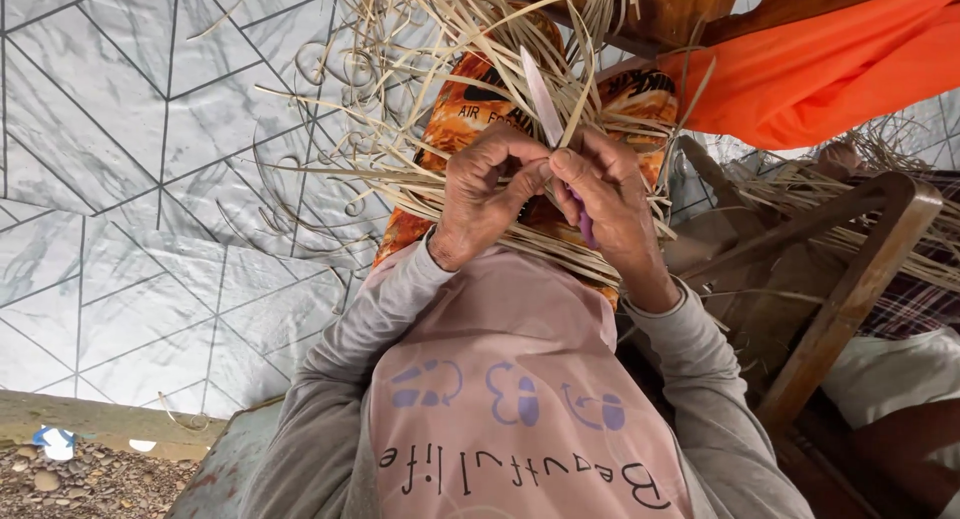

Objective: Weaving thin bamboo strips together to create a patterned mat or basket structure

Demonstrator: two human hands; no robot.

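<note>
My left hand (pixel 488 194) pinches a thin pale cane strip (pixel 470 184) between thumb and fingers, just in front of my chest. My right hand (pixel 612 204) is closed on a small knife (pixel 545 104) with a purple handle; its pale blade points up and away from me. The two hands touch at the fingertips. Beneath them lies a bundle of many long cane strips (pixel 420 99) spread over my lap, which is covered by an orange patterned cloth (pixel 450 129).
A white tiled floor (pixel 150 179) with dark lines fills the left side. A wooden chair frame (pixel 850 289) stands at the right, with an orange cloth (pixel 830 69) above it. Gravel (pixel 90 484) lies at the lower left.
</note>
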